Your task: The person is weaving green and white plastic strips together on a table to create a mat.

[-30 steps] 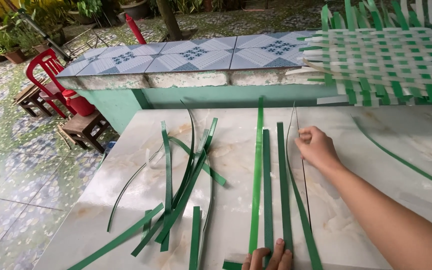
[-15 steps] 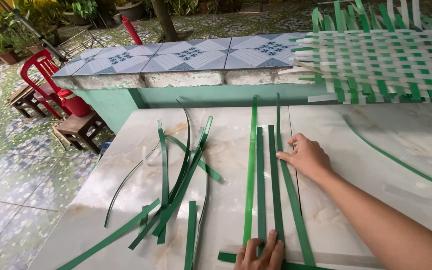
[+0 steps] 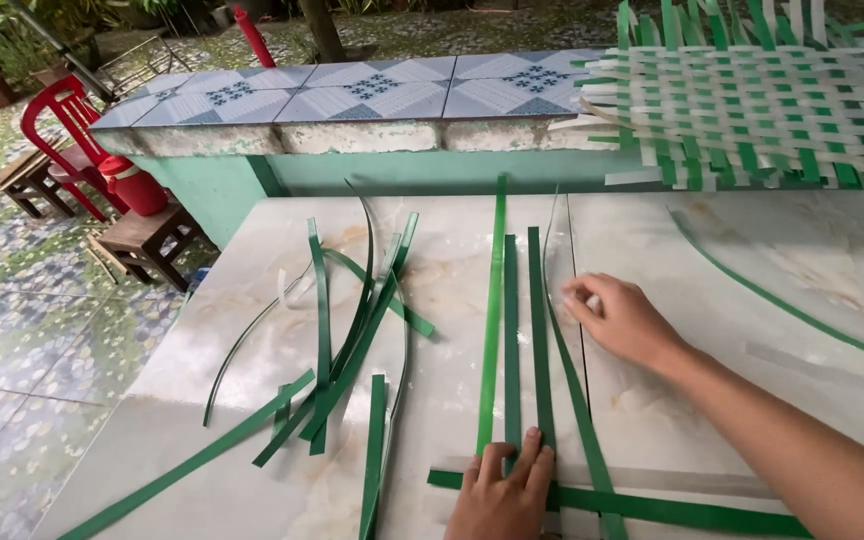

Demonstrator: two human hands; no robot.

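Several long green plastic strips (image 3: 510,330) lie side by side, running away from me on a pale marble table (image 3: 802,260). My left hand (image 3: 502,490) presses flat on their near ends, where a green strip (image 3: 672,508) crosses them sideways. My right hand (image 3: 622,318) rests on the table just right of the rightmost upright strip, fingertips touching it near its middle. A loose heap of green strips (image 3: 352,330) lies to the left.
A woven mat of white and green strips (image 3: 752,95) lies on a tiled ledge (image 3: 352,95) beyond the table. A single curved green strip (image 3: 782,305) lies at the right. Red plastic chairs (image 3: 72,150) and a wooden stool (image 3: 147,235) stand on the floor at left.
My right hand has slid nearer along the rightmost upright strip. My left hand has come further into view on the near ends, and the crossing strip now shows.
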